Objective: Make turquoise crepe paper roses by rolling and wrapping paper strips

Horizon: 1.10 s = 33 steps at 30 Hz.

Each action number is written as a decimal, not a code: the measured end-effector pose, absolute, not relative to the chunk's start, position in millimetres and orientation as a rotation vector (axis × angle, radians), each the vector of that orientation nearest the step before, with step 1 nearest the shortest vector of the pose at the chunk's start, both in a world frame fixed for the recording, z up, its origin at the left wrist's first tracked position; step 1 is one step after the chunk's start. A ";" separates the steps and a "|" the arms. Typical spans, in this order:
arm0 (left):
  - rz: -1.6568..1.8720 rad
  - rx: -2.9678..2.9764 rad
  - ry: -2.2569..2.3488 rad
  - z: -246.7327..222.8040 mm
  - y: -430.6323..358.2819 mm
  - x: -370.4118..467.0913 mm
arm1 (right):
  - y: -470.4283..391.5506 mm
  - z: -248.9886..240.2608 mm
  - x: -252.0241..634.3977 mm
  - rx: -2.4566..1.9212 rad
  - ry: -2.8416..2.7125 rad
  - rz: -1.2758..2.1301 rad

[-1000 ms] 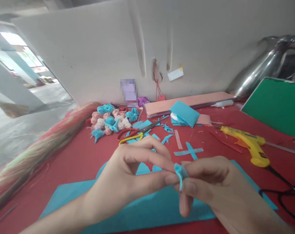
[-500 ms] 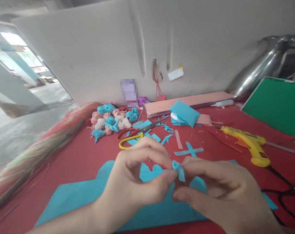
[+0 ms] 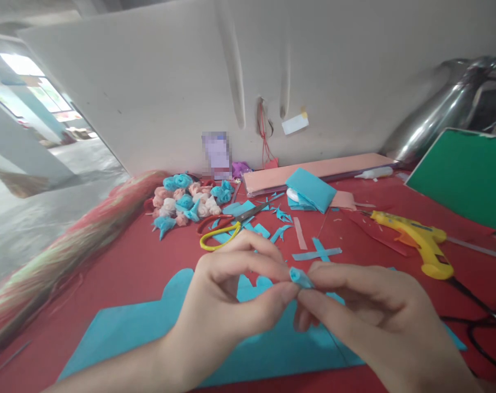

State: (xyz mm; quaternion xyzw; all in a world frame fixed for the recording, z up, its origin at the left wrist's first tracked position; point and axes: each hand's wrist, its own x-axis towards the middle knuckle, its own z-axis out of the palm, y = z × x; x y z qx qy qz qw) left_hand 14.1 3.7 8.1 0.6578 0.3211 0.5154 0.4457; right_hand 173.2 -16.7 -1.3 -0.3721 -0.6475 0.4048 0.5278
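Note:
A small rolled piece of blue crepe paper [image 3: 300, 278] is pinched between my two hands. My left hand [image 3: 240, 295] closes thumb and index finger on its left side. From the right, the thumb and fingertips of my right hand [image 3: 366, 305] grip its other side. Below both hands, a large blue crepe paper sheet [image 3: 129, 338] with a wavy top edge lies on the red table. Scissors [image 3: 227, 224] with red and yellow handles rest just beyond my left hand, among blue paper scraps [image 3: 281, 215].
Blue, pink and white paper flowers [image 3: 185, 203] are heaped at the back left. A yellow glue gun [image 3: 420, 237] with a black cord lies at right, near a green board [image 3: 465, 180]. Behind are a folded blue paper pack [image 3: 312, 188] and a long pink pack [image 3: 338, 169].
The loose end of the blue paper has been wrapped round into a tighter roll. My right thumb has moved up against it.

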 end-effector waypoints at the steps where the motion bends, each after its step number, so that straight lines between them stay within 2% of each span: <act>1: 1.267 1.608 0.791 7.8 3.3 14.2 | -16.4 -1.5 173.6 -0.884 -1.540 0.997; 19: 1.247 1.729 0.786 9.3 5.0 11.6 | -16.2 3.7 173.4 -0.956 -1.711 0.623; 29: 1.254 1.810 0.775 7.1 6.2 11.6 | -15.6 -1.3 173.5 -0.912 -1.639 0.742; 33: 1.405 2.207 0.828 14.0 7.4 6.2 | -14.3 -0.3 174.3 -0.897 -1.646 0.830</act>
